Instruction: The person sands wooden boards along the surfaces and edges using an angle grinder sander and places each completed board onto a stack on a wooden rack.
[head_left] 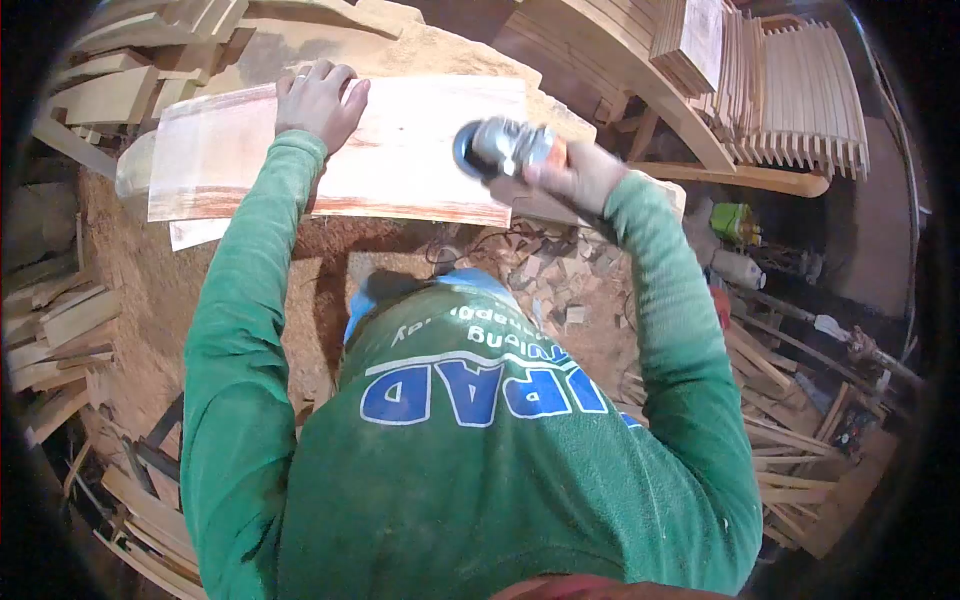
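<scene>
Nearest me: green shirt (450, 500) at 6 o'clock, sleeves running up to the work. Right hand (575, 175), 1 o'clock, is wrapped around the body of a disc power tool (512, 145), both motion-blurred. Left hand (325, 108), 11 o'clock, lies on the wooden board (410, 180), fingers reaching its far edge; can't tell if it clamps or only presses.

Board spans 10 to 12 o'clock, pale piece (195, 234) peeking out under its near left corner. Tool is over the right end; can't tell if the disc touches.

How I'd run it: disc at a shallow angle, light even pressure, overlapping strokes along the reddish streaks. Never park it, or it likely gouges. Ease off at the right edge, where it could catch. One-handed hold probably twists on a snag, so wrist firm. Left hand well apart from the disc, weight down so the board can't skate.

Farther out: sawdusty bench (470, 50) at 12, stacked slats (800, 95) at 2. I'd hold the tool's swing clear of those.
</scene>
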